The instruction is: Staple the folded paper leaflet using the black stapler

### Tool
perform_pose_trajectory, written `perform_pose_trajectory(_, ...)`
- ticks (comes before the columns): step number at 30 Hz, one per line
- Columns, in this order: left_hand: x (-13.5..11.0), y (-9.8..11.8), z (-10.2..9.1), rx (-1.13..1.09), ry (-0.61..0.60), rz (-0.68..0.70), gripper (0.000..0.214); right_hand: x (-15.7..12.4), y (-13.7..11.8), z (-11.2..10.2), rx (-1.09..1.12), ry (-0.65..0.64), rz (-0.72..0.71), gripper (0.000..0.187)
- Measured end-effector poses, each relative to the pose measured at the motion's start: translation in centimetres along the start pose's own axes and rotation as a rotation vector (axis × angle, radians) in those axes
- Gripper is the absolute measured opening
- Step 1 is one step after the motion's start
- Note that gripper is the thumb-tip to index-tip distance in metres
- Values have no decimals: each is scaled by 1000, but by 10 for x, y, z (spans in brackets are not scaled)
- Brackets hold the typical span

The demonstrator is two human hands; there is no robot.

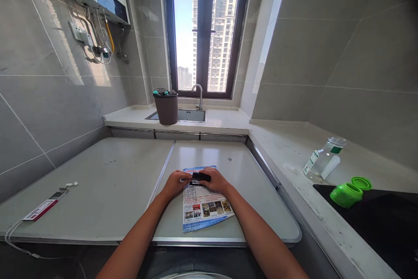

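A stack of printed flyers (205,209), with blue edges and small photos, lies on the table in front of me, its lower edge slightly fanned. Over its upper part sits a black stapler (200,177), and my right hand (214,179) is closed around its right side. My left hand (176,184) is closed at the left edge of the flyers, its fingertips close to the stapler's left end. Whether those fingertips also touch the stapler is hard to see.
Small staples (230,159) lie on the white table (107,196). At the left is a red and white box (42,209) with a cable. A brown bin (167,109) stands by the sink (192,115). On the right counter are a clear bottle (321,161) and a green container (346,195).
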State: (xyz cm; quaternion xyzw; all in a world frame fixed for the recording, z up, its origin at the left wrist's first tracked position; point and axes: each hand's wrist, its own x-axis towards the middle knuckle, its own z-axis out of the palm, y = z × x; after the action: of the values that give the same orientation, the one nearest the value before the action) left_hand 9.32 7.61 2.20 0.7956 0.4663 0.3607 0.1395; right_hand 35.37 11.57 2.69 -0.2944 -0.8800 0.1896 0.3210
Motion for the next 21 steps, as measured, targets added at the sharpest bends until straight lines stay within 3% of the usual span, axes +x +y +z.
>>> perform_pose_trajectory(21, 2, -2, 2, -79, -24, 21, 12, 1, 4, -3, 143, 113, -53, 41)
